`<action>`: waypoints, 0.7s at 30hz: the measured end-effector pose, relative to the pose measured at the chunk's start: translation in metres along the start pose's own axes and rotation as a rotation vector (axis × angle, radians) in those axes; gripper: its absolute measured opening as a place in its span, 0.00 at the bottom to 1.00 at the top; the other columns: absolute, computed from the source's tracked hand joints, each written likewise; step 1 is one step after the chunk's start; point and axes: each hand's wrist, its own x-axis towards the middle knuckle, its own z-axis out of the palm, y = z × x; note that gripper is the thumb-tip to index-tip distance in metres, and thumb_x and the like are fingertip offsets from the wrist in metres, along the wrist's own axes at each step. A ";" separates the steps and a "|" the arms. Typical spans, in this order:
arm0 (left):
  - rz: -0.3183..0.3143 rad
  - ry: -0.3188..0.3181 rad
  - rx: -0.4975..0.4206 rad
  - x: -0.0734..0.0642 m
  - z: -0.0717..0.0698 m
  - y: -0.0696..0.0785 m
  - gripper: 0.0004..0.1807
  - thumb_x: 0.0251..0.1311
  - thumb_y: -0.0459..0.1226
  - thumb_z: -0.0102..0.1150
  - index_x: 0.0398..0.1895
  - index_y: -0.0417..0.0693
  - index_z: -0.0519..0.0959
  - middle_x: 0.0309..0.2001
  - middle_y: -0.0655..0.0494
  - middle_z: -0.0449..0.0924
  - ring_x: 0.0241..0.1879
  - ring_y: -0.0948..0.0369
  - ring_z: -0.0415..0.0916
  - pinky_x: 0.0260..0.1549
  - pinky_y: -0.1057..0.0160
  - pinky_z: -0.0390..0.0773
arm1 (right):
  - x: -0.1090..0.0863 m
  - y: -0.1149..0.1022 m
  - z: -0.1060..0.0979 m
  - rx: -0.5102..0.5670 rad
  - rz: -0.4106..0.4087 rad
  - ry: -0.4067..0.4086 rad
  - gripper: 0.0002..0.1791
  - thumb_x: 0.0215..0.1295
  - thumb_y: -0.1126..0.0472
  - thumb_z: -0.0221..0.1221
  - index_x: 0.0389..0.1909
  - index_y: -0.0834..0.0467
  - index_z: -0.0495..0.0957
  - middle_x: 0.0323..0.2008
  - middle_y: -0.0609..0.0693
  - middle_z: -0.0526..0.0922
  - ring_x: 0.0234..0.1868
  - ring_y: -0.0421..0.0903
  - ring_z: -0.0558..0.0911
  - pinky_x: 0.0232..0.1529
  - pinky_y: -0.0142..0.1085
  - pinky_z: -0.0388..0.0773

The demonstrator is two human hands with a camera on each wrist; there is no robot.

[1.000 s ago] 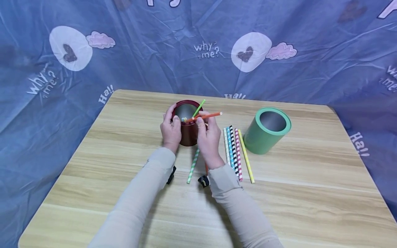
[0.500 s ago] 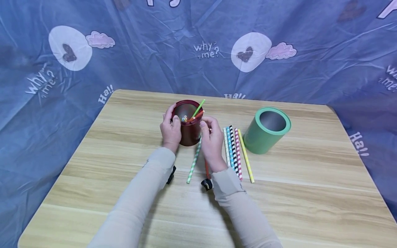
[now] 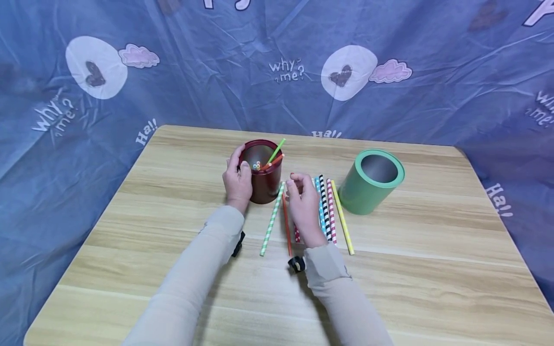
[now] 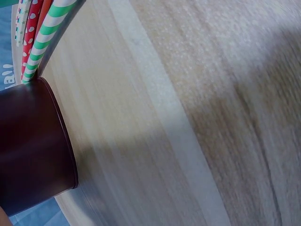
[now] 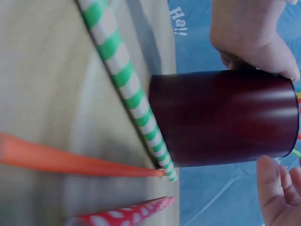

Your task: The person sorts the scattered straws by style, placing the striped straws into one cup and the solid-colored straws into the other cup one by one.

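In the head view my left hand point(image 3: 239, 181) grips the left side of a dark red cup point(image 3: 267, 188) standing on the table. Out of its rim lean a green straw point(image 3: 277, 150) and an orange straw point(image 3: 277, 161), and several more straw ends show inside. Right of the cup, my right hand point(image 3: 305, 207) hovers above the straws, fingers loosely bent and holding nothing. Between cup and hand lie a green-and-white striped straw point(image 3: 271, 221) and another, plain orange straw point(image 5: 61, 157). A red straw with white hearts point(image 5: 136, 214) is mostly hidden under the right hand in the head view.
A green cup point(image 3: 365, 194) stands farther right, its mouth facing up. Beside it lie a yellow straw point(image 3: 343, 218), a pink striped straw point(image 3: 331, 211), a black striped straw point(image 3: 325, 204) and a blue dotted straw point(image 3: 322, 218). A patterned blue cloth point(image 3: 216, 77) hangs behind the wooden table point(image 3: 143, 230).
My right hand has released an orange straw, which slid down into the dark red cup. That hand then moved right and toward me, over the straws. My left hand stays on the cup.
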 end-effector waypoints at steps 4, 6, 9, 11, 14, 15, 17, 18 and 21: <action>0.004 -0.004 0.001 0.000 0.000 0.000 0.24 0.56 0.30 0.42 0.57 0.45 0.74 0.55 0.49 0.76 0.58 0.60 0.70 0.66 0.70 0.50 | -0.004 0.009 0.000 -0.122 0.092 -0.023 0.16 0.62 0.60 0.57 0.48 0.62 0.72 0.35 0.54 0.78 0.32 0.48 0.76 0.31 0.35 0.74; 0.008 -0.005 0.004 0.000 0.000 0.000 0.24 0.56 0.30 0.42 0.57 0.45 0.74 0.55 0.50 0.76 0.58 0.60 0.70 0.66 0.70 0.50 | -0.007 0.014 0.000 -0.171 0.121 -0.043 0.18 0.61 0.58 0.59 0.49 0.61 0.72 0.34 0.53 0.78 0.31 0.45 0.74 0.29 0.33 0.72; 0.008 -0.006 0.008 0.000 0.000 0.000 0.24 0.56 0.30 0.42 0.56 0.46 0.74 0.55 0.50 0.77 0.58 0.60 0.70 0.66 0.69 0.50 | -0.010 0.021 0.000 -0.216 0.136 -0.067 0.20 0.59 0.57 0.61 0.49 0.62 0.71 0.33 0.53 0.78 0.30 0.45 0.75 0.28 0.33 0.72; 0.007 -0.006 0.009 0.000 0.000 0.000 0.24 0.56 0.30 0.42 0.56 0.46 0.74 0.55 0.50 0.77 0.58 0.60 0.70 0.66 0.69 0.51 | -0.010 0.025 0.001 -0.249 0.147 -0.080 0.21 0.58 0.56 0.61 0.48 0.62 0.71 0.32 0.53 0.77 0.30 0.46 0.75 0.29 0.34 0.73; 0.002 -0.006 0.009 0.000 0.000 0.001 0.24 0.56 0.30 0.42 0.57 0.46 0.74 0.55 0.50 0.77 0.58 0.60 0.70 0.66 0.70 0.50 | -0.010 0.029 0.001 -0.291 0.171 -0.102 0.21 0.57 0.55 0.63 0.47 0.61 0.71 0.31 0.52 0.76 0.31 0.46 0.74 0.31 0.34 0.72; 0.000 -0.006 0.009 0.000 0.000 0.001 0.24 0.56 0.30 0.42 0.57 0.46 0.74 0.55 0.50 0.77 0.58 0.60 0.70 0.66 0.70 0.50 | -0.010 0.030 0.001 -0.304 0.184 -0.111 0.21 0.56 0.55 0.63 0.47 0.61 0.71 0.31 0.51 0.76 0.31 0.46 0.73 0.31 0.34 0.71; -0.001 -0.008 0.006 0.000 0.000 0.001 0.24 0.56 0.30 0.42 0.57 0.46 0.74 0.55 0.50 0.76 0.58 0.60 0.70 0.66 0.70 0.50 | -0.009 0.032 0.001 -0.324 0.202 -0.135 0.21 0.56 0.55 0.63 0.47 0.61 0.71 0.31 0.51 0.75 0.30 0.46 0.72 0.30 0.34 0.71; -0.001 -0.008 0.005 0.000 0.000 0.001 0.24 0.56 0.30 0.42 0.57 0.46 0.74 0.55 0.50 0.76 0.58 0.60 0.70 0.66 0.69 0.50 | -0.009 0.033 0.001 -0.334 0.207 -0.148 0.21 0.56 0.55 0.64 0.46 0.61 0.71 0.30 0.51 0.74 0.30 0.45 0.72 0.29 0.34 0.71; 0.001 -0.006 0.001 0.000 -0.001 0.001 0.23 0.56 0.30 0.43 0.56 0.45 0.74 0.55 0.49 0.76 0.58 0.59 0.70 0.66 0.69 0.51 | -0.008 0.037 0.000 -0.360 0.209 -0.190 0.21 0.55 0.56 0.64 0.45 0.62 0.71 0.29 0.51 0.73 0.27 0.45 0.71 0.27 0.33 0.70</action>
